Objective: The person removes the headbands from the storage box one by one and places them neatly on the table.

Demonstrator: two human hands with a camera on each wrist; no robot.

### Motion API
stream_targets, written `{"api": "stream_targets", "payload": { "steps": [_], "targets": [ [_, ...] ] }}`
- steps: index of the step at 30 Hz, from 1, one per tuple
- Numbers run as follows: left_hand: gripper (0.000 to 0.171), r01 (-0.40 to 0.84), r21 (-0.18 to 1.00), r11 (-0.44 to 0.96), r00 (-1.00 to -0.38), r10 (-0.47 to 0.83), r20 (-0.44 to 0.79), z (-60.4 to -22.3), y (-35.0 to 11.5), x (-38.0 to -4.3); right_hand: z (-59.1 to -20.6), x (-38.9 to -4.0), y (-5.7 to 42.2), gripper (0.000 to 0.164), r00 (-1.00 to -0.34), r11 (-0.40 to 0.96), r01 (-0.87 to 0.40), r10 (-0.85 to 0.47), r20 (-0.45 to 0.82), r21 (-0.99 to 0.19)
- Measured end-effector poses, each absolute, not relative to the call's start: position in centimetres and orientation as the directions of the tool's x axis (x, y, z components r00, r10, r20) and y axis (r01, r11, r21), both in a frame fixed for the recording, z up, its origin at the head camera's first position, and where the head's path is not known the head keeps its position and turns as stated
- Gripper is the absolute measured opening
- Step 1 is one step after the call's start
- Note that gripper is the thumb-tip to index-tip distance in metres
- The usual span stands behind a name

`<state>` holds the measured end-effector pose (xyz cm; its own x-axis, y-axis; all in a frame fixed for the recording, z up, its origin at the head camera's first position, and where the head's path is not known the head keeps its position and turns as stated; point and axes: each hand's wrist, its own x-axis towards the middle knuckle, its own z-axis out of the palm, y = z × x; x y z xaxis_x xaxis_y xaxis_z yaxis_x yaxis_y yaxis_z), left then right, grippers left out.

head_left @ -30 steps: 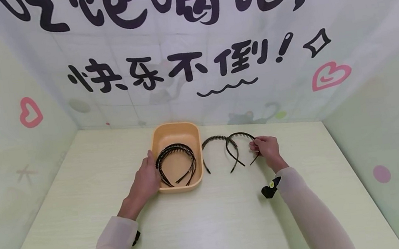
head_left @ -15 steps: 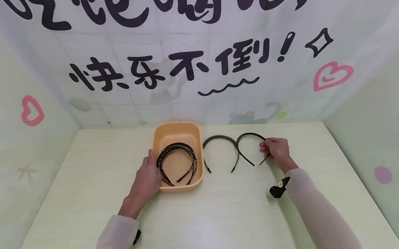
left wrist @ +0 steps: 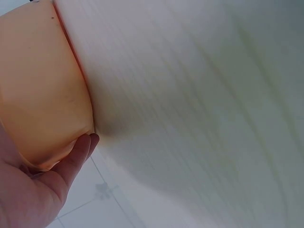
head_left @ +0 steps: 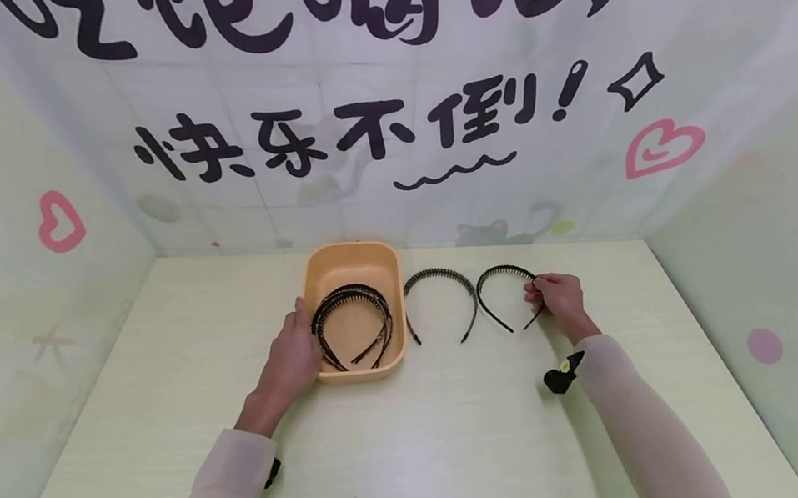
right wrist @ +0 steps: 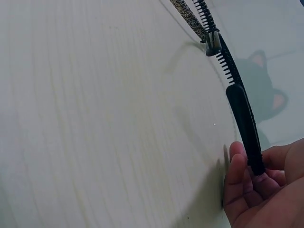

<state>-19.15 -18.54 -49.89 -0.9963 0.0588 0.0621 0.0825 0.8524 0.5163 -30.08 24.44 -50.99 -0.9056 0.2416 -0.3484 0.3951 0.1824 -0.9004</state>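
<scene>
A peach plastic box stands at the back of the table with several black toothed headbands lying inside. My left hand grips its left side; the left wrist view has fingers curled at the corner of the box wall. Another dark headband lies just right of the box, its ends towards me. Farther right, my right hand pinches one side of a black headband. Up close in the right wrist view, thumb and fingers hold this headband near one end.
The pale wood-grain table is bounded by printed fabric walls at the back, left and right. Large black lettering and pink hearts mark them. A small black device sits at the right cuff.
My right hand has moved to the right with its headband, which no longer overlaps the one on the table and now sits beside it. The left hand and box stay put.
</scene>
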Motion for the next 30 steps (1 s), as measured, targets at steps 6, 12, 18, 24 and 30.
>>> {"api": "stream_targets", "payload": {
  "steps": [6,12,18,24,30],
  "targets": [
    [0.064,0.08,0.52,0.85,-0.996,0.056,0.063,-49.86,-18.51,-19.2,-50.79,-30.05,24.34,0.033,-0.907,0.22,0.391,0.257,-0.334,-0.894],
    [0.063,0.09,0.513,0.854,-0.995,0.056,0.08,-49.84,-18.51,-19.22,-50.72,-30.21,24.18,0.032,-0.912,0.25,0.375,0.27,-0.307,-0.893],
    [0.064,0.096,0.512,0.853,-0.994,0.059,0.088,-49.95,-18.55,-19.26,-50.61,-30.14,24.04,0.03,-0.919,0.352,0.358,0.296,-0.26,-0.865],
    [0.064,0.099,0.518,0.85,-0.994,0.065,0.084,-50.18,-18.62,-19.27,-50.52,-29.79,23.96,0.028,-0.924,0.48,0.346,0.325,-0.203,-0.806],
    [0.064,0.09,0.513,0.854,-0.995,0.062,0.072,-50.13,-18.59,-19.13,-50.88,-29.8,24.05,0.027,-0.926,0.538,0.334,0.34,-0.164,-0.774]
  ]
}}
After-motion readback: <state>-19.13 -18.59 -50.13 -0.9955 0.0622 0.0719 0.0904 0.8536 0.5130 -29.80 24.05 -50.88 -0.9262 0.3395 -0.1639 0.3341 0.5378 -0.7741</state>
